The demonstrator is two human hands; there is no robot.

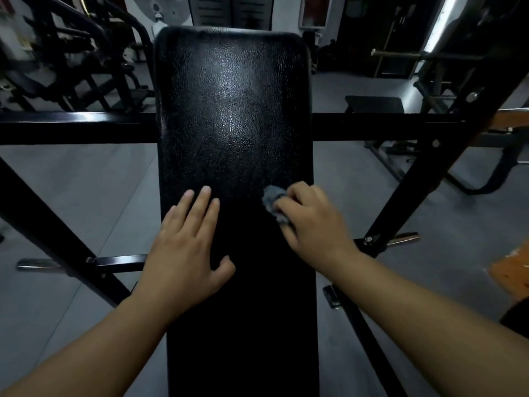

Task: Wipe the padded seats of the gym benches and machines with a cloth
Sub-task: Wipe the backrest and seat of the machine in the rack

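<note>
One bench pad (234, 110) fills the middle of the view, its long axis running straight away from the person, near end below the frame and the round-cornered far end at the top. It is black, pebbled and glossy under the light. Judged firm foam under vinyl, it is fixed to its steel frame and will not shift under pressure, though the surface is likely slick where damp. A black cross-bar (77, 127) passes behind the pad at right angles to it, over a grey floor (86, 181). The left hand (186, 247) lies flat on the pad's left half, fingers straight and close together, thumb spread toward the centre, holding nothing. It appears to serve as a brace. The right hand (312, 222) sits at the pad's right edge, fingers curled down and clamped on the cloth (273, 197); the hand is slightly blurred. The cloth is small, grey and crumpled, resting on the pad, with a wad showing beyond the fingertips toward the pad's centre. Bunched so, it has no clear axis of its own. It is judged light, limp and easily dragged out of the fingers, so it is best held bunched under the palm and pressed flat, with strokes run along the pad's length.
</note>
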